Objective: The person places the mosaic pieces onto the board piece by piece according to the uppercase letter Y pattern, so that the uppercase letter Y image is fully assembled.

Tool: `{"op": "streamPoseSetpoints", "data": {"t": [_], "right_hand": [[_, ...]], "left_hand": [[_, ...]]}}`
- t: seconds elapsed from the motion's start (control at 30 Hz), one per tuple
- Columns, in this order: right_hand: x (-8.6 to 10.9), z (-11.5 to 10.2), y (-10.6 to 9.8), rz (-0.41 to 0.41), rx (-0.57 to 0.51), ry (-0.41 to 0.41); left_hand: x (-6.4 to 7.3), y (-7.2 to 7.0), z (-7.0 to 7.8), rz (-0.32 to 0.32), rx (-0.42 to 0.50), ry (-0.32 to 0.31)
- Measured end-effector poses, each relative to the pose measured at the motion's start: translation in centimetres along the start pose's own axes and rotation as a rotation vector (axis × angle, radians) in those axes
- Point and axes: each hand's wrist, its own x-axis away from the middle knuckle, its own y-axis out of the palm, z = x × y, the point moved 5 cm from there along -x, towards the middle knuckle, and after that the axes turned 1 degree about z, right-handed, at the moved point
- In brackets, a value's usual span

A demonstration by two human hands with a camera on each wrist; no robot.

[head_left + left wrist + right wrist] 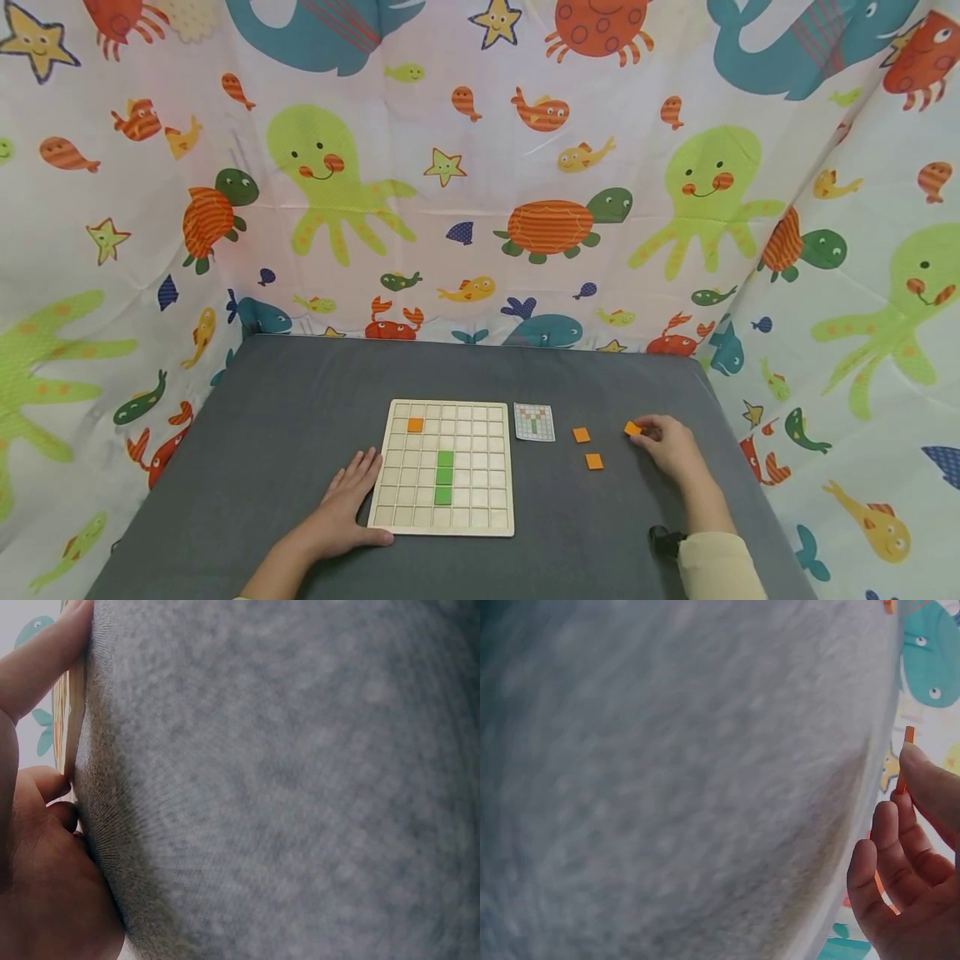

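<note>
An orange tile is pinched between thumb and fingertips of the right hand, right of two loose tiles; a grid card separates these from the wooden board, whose left edge the left hand touches, thumb spread wide.

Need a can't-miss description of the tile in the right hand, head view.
On the grey table, find the pale grid board, then look right past the small printed card and two loose orange tiles. The next orange square is the target tile. Unlike those two, it's pinched by the right hand.
</note>
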Motion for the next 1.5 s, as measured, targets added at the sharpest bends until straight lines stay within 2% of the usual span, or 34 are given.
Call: {"op": "streamPoseSetpoints", "data": {"t": [0.5,0.77,1.17,1.5], "right_hand": [[0.6,-4.0,-0.5,0.060,-0.010,-0.051],[1.0,-5.7,0.1,0.055,-0.047,-0.030],[0.7,-7.8,1.8,0.056,-0.071,-0.095],[0.6,-10.5,3.0,0.052,-0.081,-0.141]], "left_hand": [[0.0,0.0,0.2,-0.003,0.003,-0.006],[-0.1,0.2,-0.3,-0.023,0.009,0.002],[-0.2,0.4,-0.6,-0.023,0.006,0.003],[0.0,0.1,-0.1,-0.006,0.023,0.005]]}}
